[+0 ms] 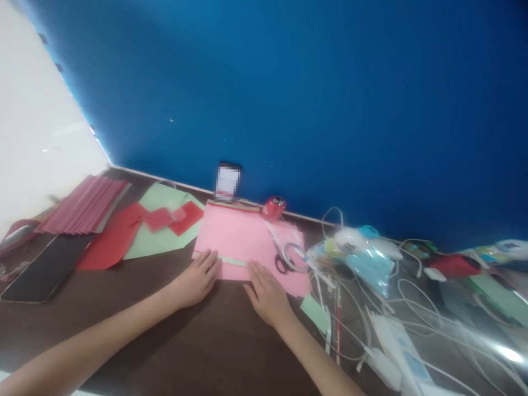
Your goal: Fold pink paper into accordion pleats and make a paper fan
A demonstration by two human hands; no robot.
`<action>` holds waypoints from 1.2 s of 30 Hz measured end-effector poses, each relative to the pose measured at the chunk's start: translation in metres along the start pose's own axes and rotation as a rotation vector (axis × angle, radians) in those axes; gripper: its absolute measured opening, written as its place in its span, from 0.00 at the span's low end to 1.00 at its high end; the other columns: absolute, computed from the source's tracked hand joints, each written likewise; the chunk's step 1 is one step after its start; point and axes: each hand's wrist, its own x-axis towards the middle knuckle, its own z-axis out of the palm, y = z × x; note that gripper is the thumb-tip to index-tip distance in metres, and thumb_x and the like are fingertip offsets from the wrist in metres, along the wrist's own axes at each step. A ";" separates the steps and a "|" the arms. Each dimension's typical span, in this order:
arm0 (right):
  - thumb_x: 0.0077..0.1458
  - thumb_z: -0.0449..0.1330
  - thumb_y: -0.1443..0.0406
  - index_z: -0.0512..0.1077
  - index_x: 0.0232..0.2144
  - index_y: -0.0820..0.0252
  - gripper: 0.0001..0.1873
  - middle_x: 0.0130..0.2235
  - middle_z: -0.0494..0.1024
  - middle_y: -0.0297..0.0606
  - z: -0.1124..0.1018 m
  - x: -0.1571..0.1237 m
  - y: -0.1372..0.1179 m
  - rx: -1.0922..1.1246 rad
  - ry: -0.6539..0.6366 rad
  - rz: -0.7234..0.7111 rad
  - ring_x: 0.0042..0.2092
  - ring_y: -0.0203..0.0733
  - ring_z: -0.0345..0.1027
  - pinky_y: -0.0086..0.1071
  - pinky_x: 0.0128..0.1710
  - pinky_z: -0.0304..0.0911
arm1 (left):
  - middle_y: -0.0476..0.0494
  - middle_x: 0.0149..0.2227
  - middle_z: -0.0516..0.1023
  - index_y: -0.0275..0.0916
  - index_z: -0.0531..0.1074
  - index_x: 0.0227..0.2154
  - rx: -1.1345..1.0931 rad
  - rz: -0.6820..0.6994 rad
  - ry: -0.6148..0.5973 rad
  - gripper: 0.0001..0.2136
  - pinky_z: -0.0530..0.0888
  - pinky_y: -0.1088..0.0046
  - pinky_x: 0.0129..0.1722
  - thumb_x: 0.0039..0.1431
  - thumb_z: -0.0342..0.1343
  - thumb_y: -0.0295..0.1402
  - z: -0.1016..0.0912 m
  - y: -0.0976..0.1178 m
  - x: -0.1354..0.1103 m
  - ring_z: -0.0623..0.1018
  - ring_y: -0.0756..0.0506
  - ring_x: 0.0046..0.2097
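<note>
A pink sheet of paper (235, 231) lies on the dark table. Along its near part runs a narrow pale green strip (234, 262), with a thin red line at its left side. My left hand (198, 281) rests on the sheet's near left corner, fingers stretched out over the strip's left end. At the strip's other end, my right hand (266, 289) lies flat with the thumb apart. Both palms face down, and what lies under the fingers is hidden. Dark-handled scissors (282, 264) and a white tape roll (295, 257) sit right of my right hand on more pink paper.
A red round object (274, 208) stands by the blue wall (289, 99). To the left are red paper (113, 236), green paper (154, 242), a pleated pink stack (84, 206) and a dark phone (45, 269). Tangled white cables (367, 308) and a blue plastic packet (373, 269) cover the right.
</note>
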 end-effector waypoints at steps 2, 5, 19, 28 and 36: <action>0.60 0.47 0.64 0.60 0.55 0.69 0.23 0.55 0.66 0.49 -0.001 -0.004 0.007 -0.007 -0.010 -0.003 0.58 0.46 0.57 0.43 0.55 0.58 | 0.23 0.56 0.59 0.28 0.59 0.54 0.002 -0.028 0.016 0.19 0.64 0.49 0.51 0.61 0.42 0.28 -0.001 0.001 -0.001 0.55 0.31 0.61; 0.61 0.44 0.66 0.62 0.54 0.68 0.21 0.54 0.67 0.48 -0.001 -0.006 0.018 -0.006 0.003 -0.005 0.56 0.45 0.59 0.42 0.53 0.60 | 0.28 0.55 0.64 0.31 0.62 0.52 0.001 -0.032 0.004 0.17 0.65 0.52 0.52 0.62 0.42 0.30 -0.008 -0.001 0.003 0.59 0.34 0.59; 0.56 0.47 0.76 0.69 0.38 0.66 0.12 0.30 0.70 0.42 -0.022 0.023 0.032 -0.287 -0.032 -0.222 0.33 0.43 0.62 0.36 0.34 0.57 | 0.37 0.38 0.75 0.33 0.68 0.40 0.043 0.114 -0.045 0.10 0.71 0.65 0.40 0.57 0.47 0.22 -0.033 -0.027 0.024 0.75 0.42 0.41; 0.61 0.48 0.62 0.70 0.32 0.60 0.13 0.30 0.73 0.38 -0.079 0.035 0.028 0.332 0.084 0.003 0.34 0.39 0.65 0.32 0.36 0.59 | 0.45 0.37 0.78 0.39 0.75 0.36 -0.381 -0.098 0.011 0.14 0.71 0.72 0.37 0.59 0.43 0.26 -0.104 -0.030 0.046 0.76 0.48 0.37; 0.50 0.60 0.57 0.71 0.24 0.60 0.11 0.27 0.74 0.36 -0.165 0.060 0.037 0.882 -0.202 0.313 0.30 0.38 0.67 0.30 0.28 0.62 | 0.47 0.36 0.79 0.42 0.76 0.39 -0.939 -0.122 -0.363 0.12 0.72 0.77 0.31 0.53 0.55 0.37 -0.176 -0.027 0.066 0.76 0.49 0.34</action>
